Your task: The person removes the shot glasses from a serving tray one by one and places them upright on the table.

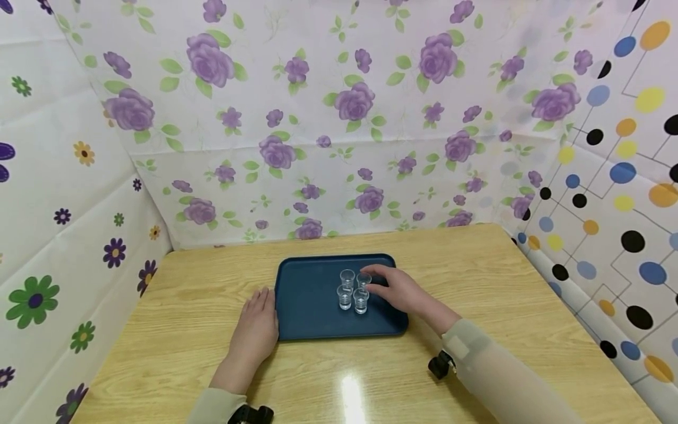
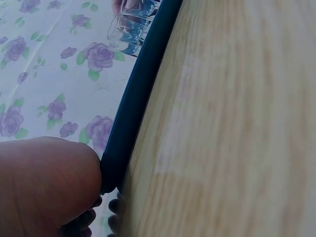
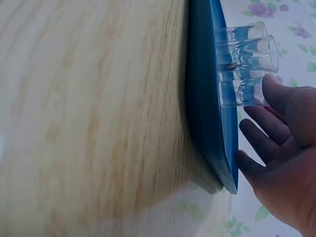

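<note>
Several small clear shot glasses (image 1: 345,298) stand upright in a tight cluster on a dark blue tray (image 1: 307,300), right of its middle. My right hand (image 1: 398,290) reaches over the tray's right side, its thumb and forefinger curved round the back right glass (image 1: 364,279). In the right wrist view the thumb (image 3: 279,94) lies at a glass's rim; the other fingers are spread below. My left hand (image 1: 256,327) rests with fingers extended along the tray's left edge. In the left wrist view part of that hand (image 2: 49,180) meets the tray's rim (image 2: 133,113).
The tray lies on a light wooden table (image 1: 201,294). Behind it hangs a cloth with purple roses (image 1: 318,118). A flowered cloth (image 1: 69,235) bounds the left side and a dotted cloth (image 1: 625,206) the right. Both wrists wear small black devices (image 1: 439,365).
</note>
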`<state>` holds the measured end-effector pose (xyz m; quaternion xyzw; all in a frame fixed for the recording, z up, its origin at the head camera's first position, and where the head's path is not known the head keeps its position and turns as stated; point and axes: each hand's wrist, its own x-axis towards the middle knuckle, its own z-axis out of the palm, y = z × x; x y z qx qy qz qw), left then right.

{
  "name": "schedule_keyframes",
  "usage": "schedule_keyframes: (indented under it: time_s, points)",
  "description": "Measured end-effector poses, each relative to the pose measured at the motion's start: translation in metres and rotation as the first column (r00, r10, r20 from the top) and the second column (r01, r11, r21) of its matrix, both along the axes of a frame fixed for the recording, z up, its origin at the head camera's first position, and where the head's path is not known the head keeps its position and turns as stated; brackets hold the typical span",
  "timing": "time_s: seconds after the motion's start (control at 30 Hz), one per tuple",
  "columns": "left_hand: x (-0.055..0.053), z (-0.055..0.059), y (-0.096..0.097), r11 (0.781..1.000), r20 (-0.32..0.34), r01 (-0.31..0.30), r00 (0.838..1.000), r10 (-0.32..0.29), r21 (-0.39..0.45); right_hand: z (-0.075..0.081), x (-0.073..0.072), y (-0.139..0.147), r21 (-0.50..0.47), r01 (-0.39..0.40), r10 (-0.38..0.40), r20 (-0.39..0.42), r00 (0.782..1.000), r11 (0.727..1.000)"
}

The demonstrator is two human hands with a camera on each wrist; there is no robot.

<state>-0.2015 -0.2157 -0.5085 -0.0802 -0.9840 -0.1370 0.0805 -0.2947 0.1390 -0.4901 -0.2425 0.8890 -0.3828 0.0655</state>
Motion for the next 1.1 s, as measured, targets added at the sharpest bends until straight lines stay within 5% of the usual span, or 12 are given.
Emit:
schedule_keyframes:
  time_s: [0.6, 1.1]
  points:
    - [0.002, -0.002, 0.002, 1.0, -0.01, -0.006, 1.0, 0.006, 0.009, 0.006, 0.001, 0.011, -0.053, 0.115, -0.12, -0.103, 0.987, 0.992]
    - [0.004, -0.005, 0.0, 1.0, -0.026, 0.004, 1.0, -0.004, 0.013, 0.015, -0.002, 0.039, -0.097, 0.32, -0.328, -0.082, 0.941, 0.943]
